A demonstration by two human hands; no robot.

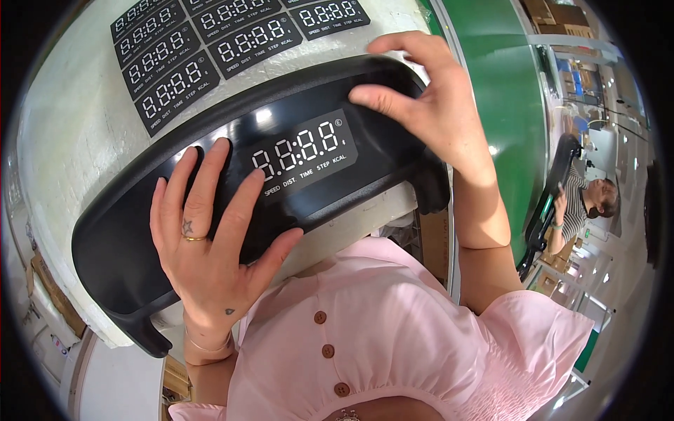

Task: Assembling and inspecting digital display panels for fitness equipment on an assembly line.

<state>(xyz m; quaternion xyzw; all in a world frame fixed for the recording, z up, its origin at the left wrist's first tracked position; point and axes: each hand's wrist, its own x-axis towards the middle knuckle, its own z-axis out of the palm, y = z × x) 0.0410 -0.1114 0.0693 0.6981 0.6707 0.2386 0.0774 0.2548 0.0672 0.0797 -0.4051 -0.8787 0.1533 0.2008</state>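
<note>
A glossy black curved console panel (119, 242) with short legs at both ends lies across the pale padded work surface in front of me. On its middle sits a dark rectangular display label (316, 158) with white segment digits and small lettering, slightly tilted. My left hand (207, 242) rests on the panel with spread fingers, the index fingertip touching the label's left edge. At the panel's far right end is my right hand (442, 116). Its thumb meets the glossy face, while the curved index finger reaches past the far rim, apart from the thumb.
Several matching display labels (175, 95) lie in rows beyond the panel on the pale padded surface (63, 140). A green surface (495, 91) runs along the right. Farther right, another person (579, 210) in a striped top is beside a similar black console (547, 210).
</note>
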